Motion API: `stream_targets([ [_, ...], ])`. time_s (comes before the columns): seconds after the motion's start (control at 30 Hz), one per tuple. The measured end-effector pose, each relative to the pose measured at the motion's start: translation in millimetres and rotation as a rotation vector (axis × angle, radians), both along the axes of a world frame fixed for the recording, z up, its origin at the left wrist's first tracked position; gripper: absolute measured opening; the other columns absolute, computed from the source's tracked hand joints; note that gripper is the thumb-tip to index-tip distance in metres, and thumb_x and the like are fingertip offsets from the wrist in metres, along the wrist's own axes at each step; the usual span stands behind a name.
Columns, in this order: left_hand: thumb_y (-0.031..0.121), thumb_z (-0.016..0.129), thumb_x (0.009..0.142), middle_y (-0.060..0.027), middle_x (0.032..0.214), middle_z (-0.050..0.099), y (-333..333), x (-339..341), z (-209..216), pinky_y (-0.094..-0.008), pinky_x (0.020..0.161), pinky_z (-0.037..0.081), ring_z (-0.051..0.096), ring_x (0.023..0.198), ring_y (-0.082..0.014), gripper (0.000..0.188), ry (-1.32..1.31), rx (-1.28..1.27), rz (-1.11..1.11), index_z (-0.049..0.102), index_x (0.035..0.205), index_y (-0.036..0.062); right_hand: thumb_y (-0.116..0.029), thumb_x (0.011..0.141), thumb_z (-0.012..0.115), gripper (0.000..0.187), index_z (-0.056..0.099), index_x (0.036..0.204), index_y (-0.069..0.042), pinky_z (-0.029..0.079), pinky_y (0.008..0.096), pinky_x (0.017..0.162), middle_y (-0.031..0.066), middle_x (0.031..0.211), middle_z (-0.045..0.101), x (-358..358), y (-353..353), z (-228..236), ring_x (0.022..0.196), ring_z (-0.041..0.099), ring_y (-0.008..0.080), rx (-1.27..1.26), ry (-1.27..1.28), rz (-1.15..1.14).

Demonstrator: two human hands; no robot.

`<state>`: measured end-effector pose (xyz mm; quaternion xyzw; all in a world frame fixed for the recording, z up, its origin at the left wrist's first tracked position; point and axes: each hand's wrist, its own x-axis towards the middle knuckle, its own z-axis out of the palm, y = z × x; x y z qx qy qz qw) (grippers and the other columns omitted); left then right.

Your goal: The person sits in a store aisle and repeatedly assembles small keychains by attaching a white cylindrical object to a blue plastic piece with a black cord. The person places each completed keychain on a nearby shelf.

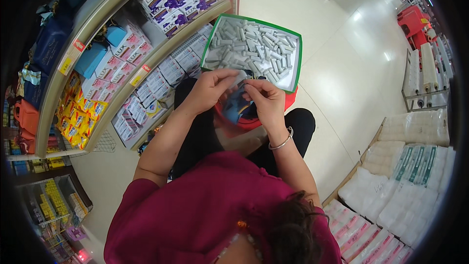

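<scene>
In front of my lap both hands come close together at the near edge of a shallow white tray with a green rim (299,63). Many small pale grey-white cylindrical pieces (259,44) lie loose in it. My left hand (215,88) is closed in a pinch on a small whitish translucent piece (240,77). Close beside it, my right hand (267,99) pinches with thumb and forefinger; what it holds is too small to make out. Below the hands is a blue item (235,105), partly blurred, over a red container (249,124).
To the left, curved-looking shelves hold boxed soaps (181,0), yellow packets (78,112) and blue bags (90,61). Stacks of white plastic-wrapped packs (400,181) stand at the right. Farther right is a metal rack (425,78) with rolls. Pale tiled floor (337,68) runs between.
</scene>
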<state>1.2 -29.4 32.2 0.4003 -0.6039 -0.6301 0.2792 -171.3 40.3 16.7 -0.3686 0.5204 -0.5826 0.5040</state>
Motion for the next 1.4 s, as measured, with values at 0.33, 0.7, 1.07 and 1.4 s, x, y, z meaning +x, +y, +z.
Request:
stream_targets([
  [0.33, 0.014, 0.057, 0.099, -0.0014, 0.090, 0.069, -1.5, 2.4, -0.2, -0.0219, 0.067, 0.050, 0.061, 0.073, -0.0059, 0.026, -0.036, -0.043, 0.007, 0.064, 0.120, 0.0011, 0.000, 0.088, 0.067, 0.013, 0.071, 0.100, 0.002, 0.050, 0.0200, 0.063, 0.0036, 0.082, 0.069, 2.8, -3.3, 3.1, 0.068, 0.063, 0.0077, -0.017, 0.027, -0.015],
  [0.7, 0.004, 0.062, 0.092, -0.0087, 0.097, 0.068, -5.0, 2.0, 7.3, -0.0250, 0.074, 0.051, 0.063, 0.082, -0.0125, 0.022, -0.145, -0.546, -0.076, 0.066, 0.112, -0.0029, 0.006, 0.087, 0.065, 0.012, 0.059, 0.097, 0.002, 0.049, 0.0199, 0.063, 0.0034, 0.080, 0.065, -2.6, -5.7, 6.9, 0.068, 0.062, 0.0076, -0.013, 0.060, 0.003],
  [1.07, 0.006, 0.069, 0.088, -0.0054, 0.103, 0.066, 13.5, -4.0, -16.2, -0.0249, 0.076, 0.051, 0.062, 0.089, -0.0081, 0.035, 0.003, -0.382, -0.010, 0.061, 0.121, 0.0008, 0.006, 0.087, 0.066, 0.014, 0.057, 0.096, 0.000, 0.048, 0.0203, 0.063, 0.0026, 0.081, 0.063, -3.5, -5.4, 4.6, 0.068, 0.061, 0.0080, -0.116, 0.191, 0.004],
  [1.4, -0.003, 0.069, 0.082, 0.0013, 0.098, 0.064, 27.6, -4.4, 2.1, -0.0246, 0.079, 0.051, 0.061, 0.088, -0.0083, 0.031, 0.368, 0.061, 0.100, 0.061, 0.111, 0.0005, 0.000, 0.098, 0.050, 0.010, 0.059, 0.102, 0.001, 0.051, 0.0249, 0.071, 0.0075, 0.090, 0.064, -9.9, 9.3, 39.3, 0.077, 0.064, 0.0128, -0.351, 0.724, -0.112],
])
